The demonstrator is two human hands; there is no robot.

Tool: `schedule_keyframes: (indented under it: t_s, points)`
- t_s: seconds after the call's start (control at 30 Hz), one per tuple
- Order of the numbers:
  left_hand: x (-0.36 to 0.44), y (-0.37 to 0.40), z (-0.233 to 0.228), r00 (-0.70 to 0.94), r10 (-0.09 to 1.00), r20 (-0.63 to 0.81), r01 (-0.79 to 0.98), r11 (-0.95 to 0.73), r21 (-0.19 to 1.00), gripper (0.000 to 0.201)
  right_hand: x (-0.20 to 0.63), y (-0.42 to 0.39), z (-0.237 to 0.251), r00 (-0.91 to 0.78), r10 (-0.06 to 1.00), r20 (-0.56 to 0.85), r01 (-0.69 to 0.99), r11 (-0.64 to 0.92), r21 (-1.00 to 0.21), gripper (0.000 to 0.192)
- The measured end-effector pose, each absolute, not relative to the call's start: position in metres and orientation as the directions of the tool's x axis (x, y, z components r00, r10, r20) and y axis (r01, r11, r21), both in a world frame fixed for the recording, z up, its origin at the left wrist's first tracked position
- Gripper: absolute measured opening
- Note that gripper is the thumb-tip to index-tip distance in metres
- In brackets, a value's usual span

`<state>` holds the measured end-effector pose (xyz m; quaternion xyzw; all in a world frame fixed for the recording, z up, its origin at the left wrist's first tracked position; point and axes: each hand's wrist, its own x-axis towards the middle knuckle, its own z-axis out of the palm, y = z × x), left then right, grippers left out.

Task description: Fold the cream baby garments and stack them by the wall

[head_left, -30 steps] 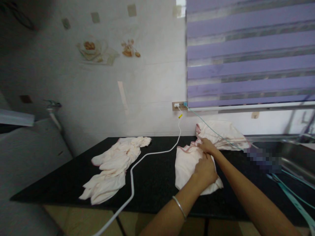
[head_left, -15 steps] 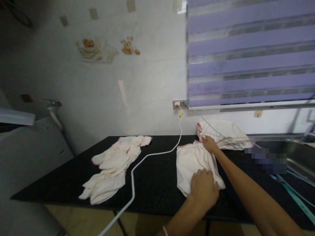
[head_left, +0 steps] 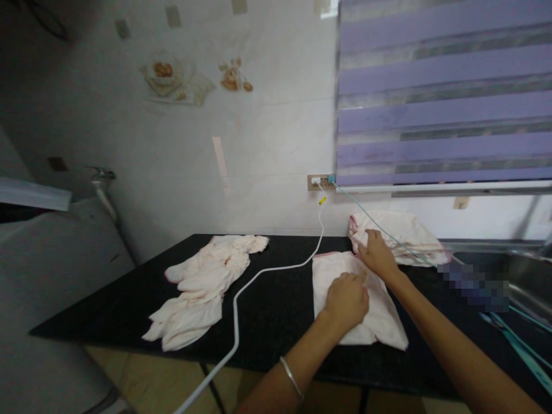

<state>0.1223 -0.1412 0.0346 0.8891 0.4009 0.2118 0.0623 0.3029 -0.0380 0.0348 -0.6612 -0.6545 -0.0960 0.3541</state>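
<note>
A cream cloth (head_left: 379,325) with a pinkish edge lies spread on the black counter in front of me. My left hand (head_left: 348,299) rests on its middle, palm down, with the fingers bent a little and their tips partly hidden. At the cloth's far right corner is my right hand (head_left: 380,256), thumb and fingers apart, touching or just above the fabric. Just behind that hand sits a folded cream cloth (head_left: 401,230) with pink trim. Another cream cloth (head_left: 200,299) lies crumpled on the counter's left part.
A white cable (head_left: 236,310) runs from the wall socket (head_left: 321,183) across the black counter (head_left: 276,313) between the cloths. A thin teal cord (head_left: 362,211) passes over the folded cloth towards a blurred-out object (head_left: 478,287). A metal sink (head_left: 528,276) is at the right.
The near cloth's front edge now lies flatter and reaches further right. My left hand has moved up and left over it. My right hand's fingers have spread and shifted slightly right.
</note>
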Motion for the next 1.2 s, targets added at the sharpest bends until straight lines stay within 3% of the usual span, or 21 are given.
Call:
schedule_keyframes:
  t_s: [0.13, 0.27, 0.47, 0.63, 0.9, 0.97, 1.07, 1.13, 1.2]
  points:
    - [0.112, -0.136, 0.009, 0.501, 0.818, 0.282, 0.770, -0.571, 0.286, 0.050, 0.273, -0.048, 0.013, -0.195, 0.784, 0.589, 0.820, 0.460, -0.341, 0.049]
    - [0.104, -0.144, -0.028, 0.479, 0.854, 0.202, 0.802, -0.520, 0.294, 0.064, 0.254, -0.059, -0.033, -0.391, 0.836, 0.384, 0.810, 0.511, -0.289, 0.051]
    - [0.099, -0.148, -0.040, 0.484, 0.851, 0.202, 0.801, -0.524, 0.289, 0.066, 0.260, -0.064, -0.051, -0.317, 0.884, 0.344, 0.908, 0.388, -0.158, 0.050]
    - [0.098, -0.153, -0.039, 0.474, 0.857, 0.201, 0.803, -0.515, 0.300, 0.066, 0.270, -0.068, -0.051, -0.040, 0.953, 0.299, 0.985, 0.087, -0.147, 0.050]
    - [0.097, -0.157, -0.040, 0.446, 0.868, 0.219, 0.801, -0.496, 0.335, 0.064, 0.274, -0.069, -0.055, -0.062, 0.962, 0.265, 0.986, 0.100, -0.133, 0.054]
    - [0.095, -0.147, -0.035, 0.389, 0.883, 0.261, 0.789, -0.466, 0.400, 0.062, 0.273, -0.069, -0.055, -0.056, 0.961, 0.272, 0.987, 0.095, -0.132, 0.053]
    - [0.082, -0.119, -0.019, 0.165, 0.933, 0.321, 0.748, -0.330, 0.576, 0.056, 0.272, -0.070, -0.054, -0.056, 0.959, 0.278, 0.987, 0.095, -0.129, 0.053]
    - [0.069, -0.095, -0.007, 0.033, 0.978, 0.207, 0.699, -0.171, 0.694, 0.054, 0.270, -0.072, -0.053, -0.064, 0.960, 0.272, 0.987, 0.101, -0.124, 0.054]
    - [0.056, -0.074, 0.001, 0.012, 0.999, 0.032, 0.677, -0.032, 0.736, 0.053, 0.268, -0.075, -0.051, -0.067, 0.960, 0.272, 0.987, 0.103, -0.120, 0.054]
